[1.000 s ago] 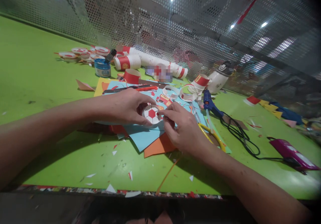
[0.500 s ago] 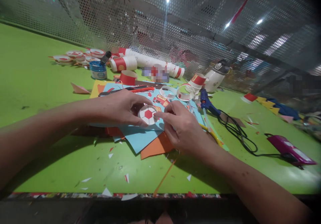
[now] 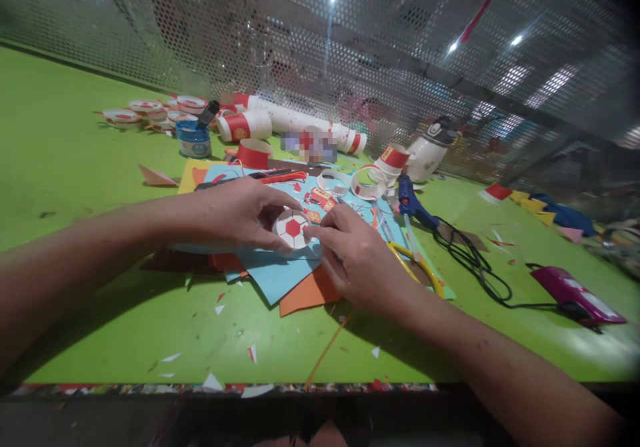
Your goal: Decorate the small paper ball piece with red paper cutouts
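My left hand [image 3: 237,217] is closed around the side of a round paper cup base [image 3: 294,229], its thumb and fingers curled about the rim. The base's white face bears a red centre patch and dark lines, like a football. The index fingertip of my right hand [image 3: 357,250] touches the right edge of that face. The other right fingers are bent inward, and any small piece in them is too hidden to make out. Beneath both hands lie blue paper sheets [image 3: 273,277] and orange paper [image 3: 310,291]. Yellow-handled scissors [image 3: 417,270] lie beside my right wrist.
Behind the hands are cut cup rings [image 3: 369,183], a red cup band [image 3: 254,154] and a blue paint jar [image 3: 194,139]. A blue glue gun [image 3: 414,201] lies to the right, its cord running to a purple power strip [image 3: 577,295]. Paper scraps dot the green table [image 3: 200,340].
My right hand has shifted slightly left and down, uncovering more of the scissors' yellow handles. The left hand still holds the cup base, and the view has moved slightly.
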Demonstrator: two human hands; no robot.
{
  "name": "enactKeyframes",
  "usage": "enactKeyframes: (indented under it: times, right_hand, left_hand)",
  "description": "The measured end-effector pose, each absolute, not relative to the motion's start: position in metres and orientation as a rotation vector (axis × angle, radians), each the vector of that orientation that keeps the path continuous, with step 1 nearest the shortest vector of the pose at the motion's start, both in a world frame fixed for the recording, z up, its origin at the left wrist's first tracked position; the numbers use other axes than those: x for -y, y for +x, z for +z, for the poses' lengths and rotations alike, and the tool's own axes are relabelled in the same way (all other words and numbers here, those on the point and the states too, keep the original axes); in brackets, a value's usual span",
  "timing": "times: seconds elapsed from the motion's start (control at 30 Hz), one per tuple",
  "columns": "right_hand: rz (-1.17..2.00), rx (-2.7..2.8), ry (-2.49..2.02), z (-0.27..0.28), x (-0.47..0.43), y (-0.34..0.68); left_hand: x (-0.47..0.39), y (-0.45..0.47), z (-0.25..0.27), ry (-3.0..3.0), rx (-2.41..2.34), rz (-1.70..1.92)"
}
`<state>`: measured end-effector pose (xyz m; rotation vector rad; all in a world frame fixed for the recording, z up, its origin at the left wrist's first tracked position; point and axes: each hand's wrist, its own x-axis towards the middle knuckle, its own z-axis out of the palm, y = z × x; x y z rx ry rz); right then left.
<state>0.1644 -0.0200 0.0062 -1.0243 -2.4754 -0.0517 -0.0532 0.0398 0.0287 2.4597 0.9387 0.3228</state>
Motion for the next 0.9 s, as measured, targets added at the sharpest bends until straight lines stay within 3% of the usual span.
enactKeyframes:
  times: [0.37,0.9]
  right_hand:
    - [-0.009,2.081,-0.924,0.017,0.015,0.171]
    - [0.356,1.885,-1.138,0.017,0.009,0.171]
  left_hand:
    - [-0.04,-0.056,0.028,2.448,-0.972,0.425]
    - [-0.037,-0.056,0.024,2.527,-0.92,0.626]
